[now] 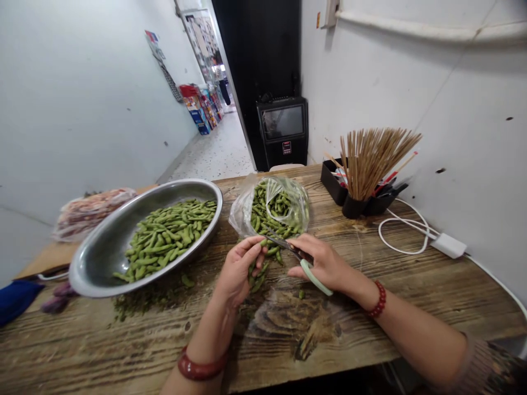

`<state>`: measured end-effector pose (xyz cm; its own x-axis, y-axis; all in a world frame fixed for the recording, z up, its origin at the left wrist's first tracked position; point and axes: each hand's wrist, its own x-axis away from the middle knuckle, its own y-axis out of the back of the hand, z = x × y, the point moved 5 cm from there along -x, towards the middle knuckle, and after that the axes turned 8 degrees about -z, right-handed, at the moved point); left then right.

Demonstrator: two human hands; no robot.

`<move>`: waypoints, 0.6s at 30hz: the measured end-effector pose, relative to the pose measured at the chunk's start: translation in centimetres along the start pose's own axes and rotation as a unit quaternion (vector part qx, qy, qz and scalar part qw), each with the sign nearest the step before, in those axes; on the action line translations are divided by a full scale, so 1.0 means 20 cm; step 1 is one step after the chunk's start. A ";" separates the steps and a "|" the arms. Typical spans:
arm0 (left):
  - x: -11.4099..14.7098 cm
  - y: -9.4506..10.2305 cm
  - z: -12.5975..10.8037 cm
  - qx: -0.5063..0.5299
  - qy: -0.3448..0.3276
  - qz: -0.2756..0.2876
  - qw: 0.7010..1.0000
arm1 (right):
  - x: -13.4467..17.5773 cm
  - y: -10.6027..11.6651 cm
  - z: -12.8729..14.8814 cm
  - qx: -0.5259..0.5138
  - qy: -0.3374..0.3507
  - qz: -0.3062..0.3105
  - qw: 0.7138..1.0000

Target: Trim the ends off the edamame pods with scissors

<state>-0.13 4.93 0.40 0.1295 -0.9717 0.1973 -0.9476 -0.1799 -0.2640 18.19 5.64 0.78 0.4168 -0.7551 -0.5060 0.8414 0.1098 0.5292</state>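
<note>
My left hand [242, 269] is closed around a few green edamame pods [258, 278], one of them pinched at the fingertips. In my right hand [325, 260] is a pair of scissors [315, 277] with pale green handles, its blades pointing left at the pinched pod. Whether the blades touch the pod is hard to make out. Just beyond both hands, a clear plastic bag [241, 211] lies open with many pods in it, some spilling from its mouth. To the left, a wide metal basin [93, 269] holds a heap of edamame pods [168, 236].
Green trimmings [148, 302] lie under the basin's near rim on the wooden table [123, 351]. Black holders [354, 207] with bamboo skewers [370, 159] stand at the back right, beside a white cable and adapter [449, 244]. A bagged bundle [93, 211] and blue cloth [18, 300] sit far left.
</note>
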 end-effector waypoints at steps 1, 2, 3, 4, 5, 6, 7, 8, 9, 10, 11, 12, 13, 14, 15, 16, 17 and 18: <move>0.00 0.00 0.00 -0.004 -0.001 0.000 1.000 | 0.00 0.00 0.01 0.004 0.005 0.008 1.000; 0.00 0.00 0.01 -0.006 -0.001 0.003 1.000 | 0.01 -0.01 0.02 0.009 0.008 0.015 1.000; 0.00 0.00 0.01 -0.008 -0.001 0.007 1.000 | 0.01 -0.01 0.02 0.015 0.009 0.020 1.000; 0.00 0.00 0.02 -0.010 -0.002 0.011 1.000 | 0.01 -0.01 0.03 0.020 0.009 0.025 0.999; 0.01 0.00 0.02 -0.013 -0.003 0.014 1.000 | 0.01 -0.02 0.03 0.025 0.010 0.028 0.999; 0.00 0.00 0.02 -0.015 -0.004 0.015 1.000 | 0.01 -0.02 0.03 0.028 0.012 0.030 0.999; 0.00 -0.01 0.02 -0.018 -0.006 0.016 1.000 | 0.01 -0.02 0.04 0.029 0.016 0.030 0.999; 0.00 -0.01 0.03 -0.022 -0.008 0.016 1.000 | 0.01 -0.02 0.04 0.031 0.021 0.031 0.999; 0.00 -0.01 0.03 -0.026 -0.010 0.016 0.999 | 0.01 -0.02 0.05 0.032 0.026 0.032 0.999; 0.00 -0.01 0.03 -0.031 -0.011 0.017 0.999 | 0.01 -0.02 0.05 0.032 0.029 0.033 0.999; 0.00 -0.01 0.03 -0.036 -0.011 0.018 0.999 | 0.01 -0.01 0.05 0.033 0.031 0.034 0.998; 0.00 -0.01 0.03 -0.041 -0.012 0.019 0.999 | 0.01 -0.01 0.06 0.034 0.030 0.035 0.998; 0.00 -0.01 0.04 -0.046 -0.012 0.021 0.999 | 0.01 -0.01 0.06 0.034 0.028 0.036 0.998; 0.00 -0.01 0.04 -0.051 -0.013 0.022 0.998 | 0.01 -0.01 0.06 0.033 0.025 0.037 0.998; 0.00 -0.01 0.04 -0.055 -0.014 0.023 0.998 | 0.01 -0.02 0.06 0.032 0.022 0.039 0.999; 0.00 -0.01 0.04 -0.058 -0.015 0.024 0.998 | 0.01 -0.02 0.05 0.030 0.020 0.039 0.999; 0.00 -0.01 0.04 -0.060 -0.015 0.024 0.998 | 0.01 -0.02 0.05 0.028 0.019 0.039 0.999; 0.00 -0.01 0.04 -0.061 -0.016 0.024 0.998 | 0.01 -0.02 0.05 0.026 0.020 0.039 0.999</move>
<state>0.32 4.81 -0.31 0.0898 -0.9836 0.1566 -0.9811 -0.1144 -0.1562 17.57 4.75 1.14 0.4953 -0.7185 -0.4884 0.7868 0.1327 0.6028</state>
